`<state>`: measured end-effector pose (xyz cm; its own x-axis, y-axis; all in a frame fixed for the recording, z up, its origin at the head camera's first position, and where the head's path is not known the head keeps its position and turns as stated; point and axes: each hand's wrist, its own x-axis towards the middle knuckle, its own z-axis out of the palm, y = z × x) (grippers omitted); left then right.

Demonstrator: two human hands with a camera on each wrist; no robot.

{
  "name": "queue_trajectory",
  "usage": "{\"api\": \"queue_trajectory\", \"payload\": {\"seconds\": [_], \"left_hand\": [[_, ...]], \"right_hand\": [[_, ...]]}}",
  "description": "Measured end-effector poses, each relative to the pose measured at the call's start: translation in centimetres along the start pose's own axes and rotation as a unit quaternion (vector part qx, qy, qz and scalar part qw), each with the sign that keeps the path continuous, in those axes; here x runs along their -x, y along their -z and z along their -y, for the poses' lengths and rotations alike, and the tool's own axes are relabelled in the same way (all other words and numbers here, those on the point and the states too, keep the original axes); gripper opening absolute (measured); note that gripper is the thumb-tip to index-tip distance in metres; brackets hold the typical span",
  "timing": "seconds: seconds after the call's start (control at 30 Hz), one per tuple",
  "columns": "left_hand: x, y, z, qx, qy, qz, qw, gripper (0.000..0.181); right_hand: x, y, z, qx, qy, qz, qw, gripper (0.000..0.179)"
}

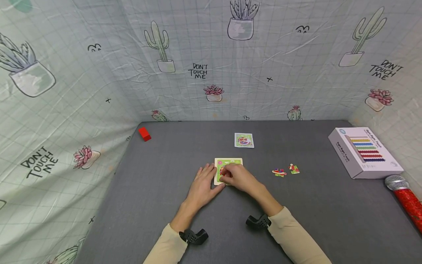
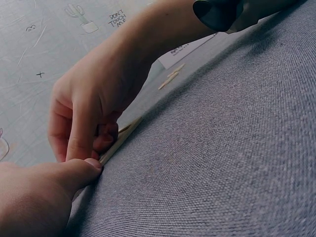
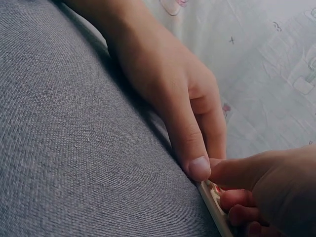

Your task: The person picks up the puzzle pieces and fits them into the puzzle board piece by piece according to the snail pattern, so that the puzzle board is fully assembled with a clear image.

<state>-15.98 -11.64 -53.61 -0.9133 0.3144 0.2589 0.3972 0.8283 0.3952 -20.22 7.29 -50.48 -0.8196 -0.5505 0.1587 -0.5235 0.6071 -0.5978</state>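
A small puzzle board point(image 1: 229, 160) with a pale rim and a green picture lies on the grey table. My left hand point(image 1: 202, 184) rests along its left side, fingers extended, thumb at the near edge. In the left wrist view that thumb point(image 2: 91, 164) lies right at the rim. From the right, my right hand point(image 1: 240, 177) reaches over the board with fingers bent and thumb close to the index finger. Its fingertips are low on the picture, near the left thumb; I cannot tell whether they pinch a piece. Both hands cover much of the board.
Loose puzzle pieces point(image 1: 279, 172) lie to the right, with another piece point(image 1: 294, 169) beside them. A picture card point(image 1: 244, 140) lies behind the board. A red block point(image 1: 144, 134) sits back left; a white box point(image 1: 366, 152) and a red microphone point(image 1: 408, 201) are at the right edge.
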Motion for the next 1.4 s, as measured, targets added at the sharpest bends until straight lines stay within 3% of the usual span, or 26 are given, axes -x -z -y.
{"api": "queue_trajectory", "payload": {"seconds": [0.4, 0.9, 1.27, 1.4], "left_hand": [[-0.08, 0.13, -0.03, 0.0, 0.0, 0.0, 1.0, 0.07], [0.07, 0.06, -0.12, 0.001, 0.003, -0.006, 1.0, 0.071], [0.0, 0.19, -0.19, -0.001, 0.004, 0.0, 1.0, 0.071], [0.05, 0.12, -0.19, 0.0, 0.006, 0.002, 1.0, 0.072]], "right_hand": [[-0.03, -0.04, -0.07, 0.015, 0.022, 0.007, 0.9996, 0.017], [0.23, 0.73, 0.1, 0.023, 0.059, 0.025, 0.9977, 0.01], [0.23, 0.4, 0.19, 0.03, 0.009, 0.017, 0.9994, 0.02], [0.29, 0.37, 0.28, 0.035, 0.008, 0.02, 0.9992, 0.02]]}}
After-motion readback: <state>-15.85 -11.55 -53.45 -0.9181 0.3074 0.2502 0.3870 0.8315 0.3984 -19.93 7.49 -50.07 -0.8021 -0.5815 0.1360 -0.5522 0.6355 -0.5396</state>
